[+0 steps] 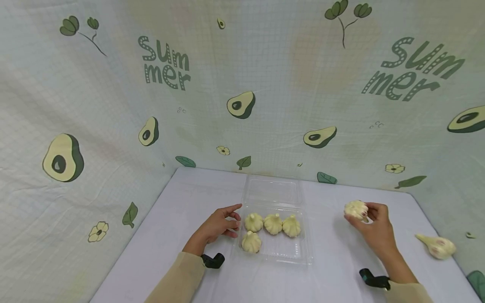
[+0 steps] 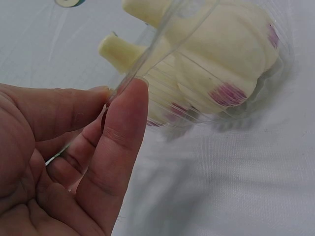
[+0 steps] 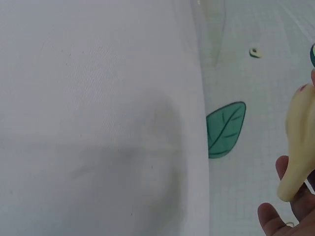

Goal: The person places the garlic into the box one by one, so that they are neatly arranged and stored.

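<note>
Between thumb and index finger my left hand pinches the left rim of a clear plastic clamshell box; the left wrist view shows this grip closely. Several garlic bulbs sit in the box: three in the far row, among them a middle garlic bulb, and one garlic bulb at the near left. Off to the right, my right hand holds another garlic bulb above the table. In the right wrist view that bulb's stem points down beside the fingers.
The box's transparent lid lies folded back toward the rear wall. A loose garlic bulb rests near the table's right edge. White cloth covers the table, and printed fabric hangs behind and at both sides.
</note>
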{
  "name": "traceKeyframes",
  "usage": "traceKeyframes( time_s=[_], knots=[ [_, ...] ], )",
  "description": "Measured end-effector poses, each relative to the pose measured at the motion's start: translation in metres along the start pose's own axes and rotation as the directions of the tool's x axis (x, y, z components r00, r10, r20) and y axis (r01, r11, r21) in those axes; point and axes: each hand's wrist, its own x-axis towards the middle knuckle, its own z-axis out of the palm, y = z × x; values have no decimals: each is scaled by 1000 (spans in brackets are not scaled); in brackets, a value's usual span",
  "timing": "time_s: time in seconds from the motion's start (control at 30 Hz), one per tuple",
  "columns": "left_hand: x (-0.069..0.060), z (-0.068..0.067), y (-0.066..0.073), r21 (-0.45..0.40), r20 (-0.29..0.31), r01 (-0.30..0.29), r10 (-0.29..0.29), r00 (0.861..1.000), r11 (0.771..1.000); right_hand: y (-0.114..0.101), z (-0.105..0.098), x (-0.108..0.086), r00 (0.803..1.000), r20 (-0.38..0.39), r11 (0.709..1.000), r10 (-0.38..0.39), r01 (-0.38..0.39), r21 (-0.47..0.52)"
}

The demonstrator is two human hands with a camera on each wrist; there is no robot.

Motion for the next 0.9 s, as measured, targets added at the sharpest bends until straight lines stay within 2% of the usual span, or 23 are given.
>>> traceKeyframes(
  time_s=[0.37, 0.6, 0.9],
  knots=[
    [-2, 0, 1, -2, 3, -6, 6, 1000, 1000, -7, 7, -6, 998, -11, 995, -55, 56, 81],
    [-2, 1, 2, 4, -3, 4, -4, 1000, 1000, -15, 9, -12, 993, -71, 995, -91, 93, 30],
    [-3, 3, 4, 12, -12, 15, -15, 1000, 1000, -18, 7, -15, 994, -42, 994, -106, 107, 16]
  ],
)
